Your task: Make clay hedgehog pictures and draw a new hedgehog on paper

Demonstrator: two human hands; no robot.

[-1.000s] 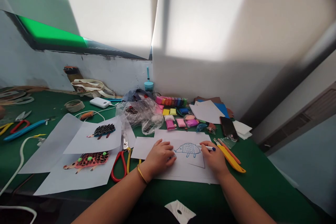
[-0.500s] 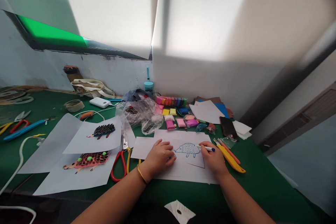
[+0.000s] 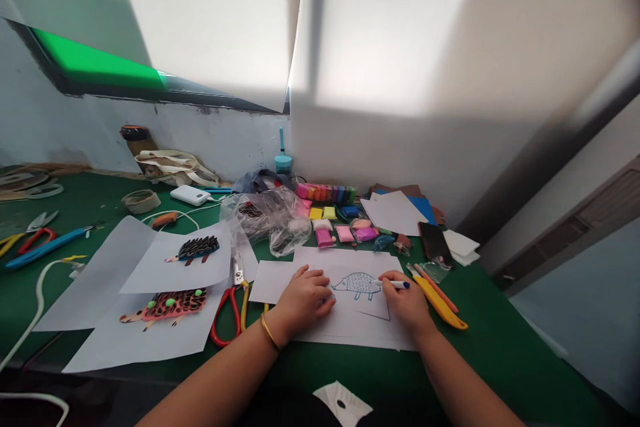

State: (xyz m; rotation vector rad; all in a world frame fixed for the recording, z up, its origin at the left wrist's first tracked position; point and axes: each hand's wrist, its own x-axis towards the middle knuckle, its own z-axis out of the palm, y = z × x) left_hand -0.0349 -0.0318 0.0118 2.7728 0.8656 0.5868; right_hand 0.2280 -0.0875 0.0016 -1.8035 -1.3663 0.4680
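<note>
My right hand [image 3: 406, 303] is closed round a white marker with a dark blue end [image 3: 400, 285]. The marker's tip is at the back edge of a blue line drawing of a hedgehog [image 3: 359, 284], whose body is filled with small curved marks. Under the drawing lies a white sheet of paper [image 3: 345, 330], with a dark angled line near its lower right. My left hand [image 3: 306, 299] rests on the left part of this sheet, fingers stretched out beside the hedgehog's nose. A small bluish bit shows by its fingertips; I cannot make out what it is.
Red-and-yellow scissors [image 3: 233, 317] lie left of my left arm, beside paper sheets bearing a black hedgehog [image 3: 195, 248] and a pink spotted one [image 3: 170, 307]. Clay packets [image 3: 345, 233] and a plastic bag [image 3: 280, 220] sit behind. A yellow cutter [image 3: 443, 307] and phone [image 3: 434, 243] are at right.
The marker tip has shifted very slightly at the hedgehog's back end. My left hand and the paper stay in place.
</note>
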